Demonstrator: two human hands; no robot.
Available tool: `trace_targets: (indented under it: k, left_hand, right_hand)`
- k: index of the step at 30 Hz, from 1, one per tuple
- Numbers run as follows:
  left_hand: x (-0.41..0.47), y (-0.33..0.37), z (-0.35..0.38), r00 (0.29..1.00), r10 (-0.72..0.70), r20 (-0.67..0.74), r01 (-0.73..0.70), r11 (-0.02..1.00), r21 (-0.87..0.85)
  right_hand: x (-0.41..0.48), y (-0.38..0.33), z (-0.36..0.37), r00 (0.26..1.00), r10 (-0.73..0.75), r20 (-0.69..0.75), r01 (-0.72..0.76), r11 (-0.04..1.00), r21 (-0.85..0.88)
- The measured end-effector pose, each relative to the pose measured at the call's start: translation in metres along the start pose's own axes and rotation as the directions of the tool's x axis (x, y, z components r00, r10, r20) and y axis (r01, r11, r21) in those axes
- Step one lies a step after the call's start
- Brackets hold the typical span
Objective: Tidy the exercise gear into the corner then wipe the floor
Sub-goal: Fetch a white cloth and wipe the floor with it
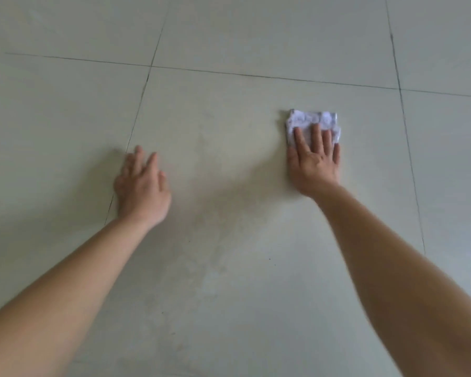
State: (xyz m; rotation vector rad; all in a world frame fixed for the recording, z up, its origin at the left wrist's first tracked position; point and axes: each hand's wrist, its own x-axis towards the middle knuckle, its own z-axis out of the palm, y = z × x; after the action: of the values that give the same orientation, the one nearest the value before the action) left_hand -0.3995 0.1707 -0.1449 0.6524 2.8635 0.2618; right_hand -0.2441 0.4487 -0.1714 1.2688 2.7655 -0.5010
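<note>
Our right hand [314,161] presses flat, fingers spread, on a folded white cloth [313,123] lying on the pale tiled floor [229,131]; our left hand [142,186], fingers loosely spread and holding nothing, rests well apart

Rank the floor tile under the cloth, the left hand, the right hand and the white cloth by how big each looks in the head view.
1. Floor tile, by far the largest.
2. Left hand and right hand: too alike to rank.
3. White cloth, smallest as visible, partly hidden under the right hand's fingers.
</note>
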Motion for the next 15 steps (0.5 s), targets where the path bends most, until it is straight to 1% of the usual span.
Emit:
trace_targets:
  k: [1, 2, 4, 6, 7, 8, 9, 10, 11, 12, 15]
  left_hand:
    - [-0.005, 0.017, 0.007, 0.998, 0.063, -0.004, -0.063, 0.998, -0.005]
    - [-0.009, 0.033, 0.013, 0.993, 0.116, -0.001, -0.116, 0.993, -0.007]
    - [-0.012, 0.064, 0.024, 0.983, 0.183, 0.010, -0.183, 0.983, 0.006]
    - [-0.013, 0.085, 0.031, 0.976, 0.216, 0.014, -0.216, 0.976, 0.024]
    - [-0.013, 0.090, 0.036, 0.972, 0.234, 0.015, -0.235, 0.971, 0.037]
    - [-0.012, 0.092, 0.040, 0.967, 0.253, 0.021, -0.253, 0.966, 0.050]
    - [-0.012, 0.091, 0.046, 0.963, 0.266, 0.037, -0.268, 0.962, 0.058]
    - [-0.013, 0.088, 0.052, 0.961, 0.274, 0.051, -0.276, 0.959, 0.060]
    - [-0.014, 0.085, 0.057, 0.959, 0.279, 0.052, -0.281, 0.958, 0.059]
    - [-0.015, 0.082, 0.061, 0.958, 0.283, 0.037, -0.285, 0.957, 0.059]
    - [-0.016, 0.081, 0.066, 0.957, 0.289, -0.023, -0.287, 0.955, 0.081]
  right_hand:
    - [-0.012, -0.010, 0.003, 1.000, 0.022, -0.004, -0.022, 1.000, -0.004]
    - [-0.024, -0.018, 0.007, 1.000, 0.000, -0.010, 0.000, 1.000, -0.004]
    - [-0.040, -0.021, 0.011, 0.990, -0.140, 0.029, 0.140, 0.990, -0.010]
    - [-0.034, 0.008, 0.008, 0.955, -0.287, 0.068, 0.291, 0.954, -0.064]
    - [-0.023, 0.030, 0.004, 0.954, -0.295, 0.056, 0.300, 0.945, -0.130]
    - [-0.010, 0.054, -0.002, 0.970, -0.242, 0.018, 0.241, 0.953, -0.182]
    - [0.002, 0.075, -0.013, 0.992, -0.121, -0.031, 0.113, 0.977, -0.178]
    - [0.013, 0.098, -0.022, 0.998, 0.026, -0.055, -0.033, 0.990, -0.134]
    - [0.021, 0.113, -0.033, 0.985, 0.162, -0.059, -0.166, 0.984, -0.072]
    - [0.028, 0.125, -0.042, 0.964, 0.261, -0.052, -0.263, 0.964, -0.038]
    - [0.049, 0.123, -0.051, 0.906, 0.420, -0.057, -0.421, 0.907, 0.002]
